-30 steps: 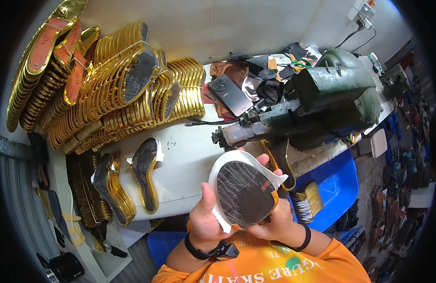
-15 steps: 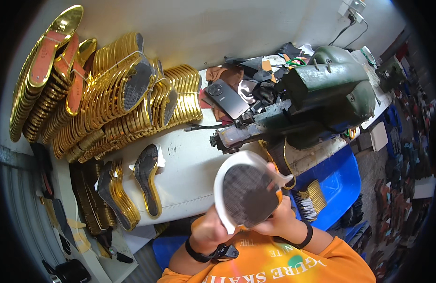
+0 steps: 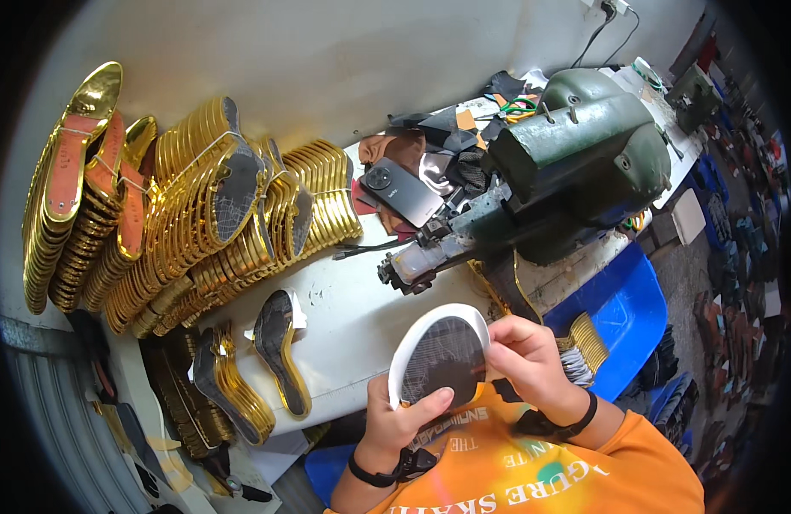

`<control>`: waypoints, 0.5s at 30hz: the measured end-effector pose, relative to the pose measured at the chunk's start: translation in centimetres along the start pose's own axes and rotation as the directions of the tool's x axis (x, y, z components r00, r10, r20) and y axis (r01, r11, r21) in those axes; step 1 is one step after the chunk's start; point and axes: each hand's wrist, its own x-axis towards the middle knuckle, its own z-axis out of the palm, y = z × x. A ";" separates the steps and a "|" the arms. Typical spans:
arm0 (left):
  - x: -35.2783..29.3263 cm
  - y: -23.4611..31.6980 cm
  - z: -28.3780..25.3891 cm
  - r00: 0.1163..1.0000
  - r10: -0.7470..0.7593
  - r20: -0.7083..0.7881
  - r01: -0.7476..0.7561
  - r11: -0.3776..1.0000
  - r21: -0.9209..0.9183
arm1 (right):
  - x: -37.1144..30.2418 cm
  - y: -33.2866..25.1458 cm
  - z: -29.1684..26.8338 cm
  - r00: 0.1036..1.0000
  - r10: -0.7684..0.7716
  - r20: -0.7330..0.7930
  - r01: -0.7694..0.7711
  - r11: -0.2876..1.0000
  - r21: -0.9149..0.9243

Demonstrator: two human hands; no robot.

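Observation:
A dark grey shoe insole [image 3: 438, 368] is held up in front of my chest, its rounded end upward. White edging strip [image 3: 418, 334] runs round its upper rim. My left hand [image 3: 402, 426] is closed on the insole's lower left part, thumb lying across the dark face. At the right rim, my right hand [image 3: 532, 360] is closed in a pinch on the white strip where it meets the edge. The lower part of the insole is partly hidden by my left hand. Just beyond it is the narrow arm of a dark green sewing machine [image 3: 575, 163].
Bundled gold-edged insoles [image 3: 207, 206] are stacked at the table's back left. Nearer lie a small insole pile [image 3: 232, 385] and a single insole [image 3: 280, 351]. A phone [image 3: 401, 192] rests by leather scraps. A blue bin [image 3: 626, 300] with insoles stands at right.
My right hand has shifted from below the insole to its right rim and now pinches the strip whose end stuck out there. The insole has turned and sits lower; the whole view has shifted slightly.

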 end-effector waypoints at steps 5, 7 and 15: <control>0.0 -1.8 -0.4 0.987 -0.061 -0.147 0.022 0.967 -0.252 | 0.4 1.7 -0.4 0.991 0.105 -0.080 -0.096 0.990 0.105; 0.0 -2.5 -0.8 0.982 0.005 -0.188 -0.051 0.969 -0.241 | 0.5 2.2 -0.5 0.989 0.100 -0.108 -0.086 0.988 0.126; 0.8 -0.6 -1.3 0.989 0.114 -0.098 -0.085 0.962 0.258 | 1.5 -2.0 0.3 0.975 0.214 -0.055 -0.215 0.976 -0.024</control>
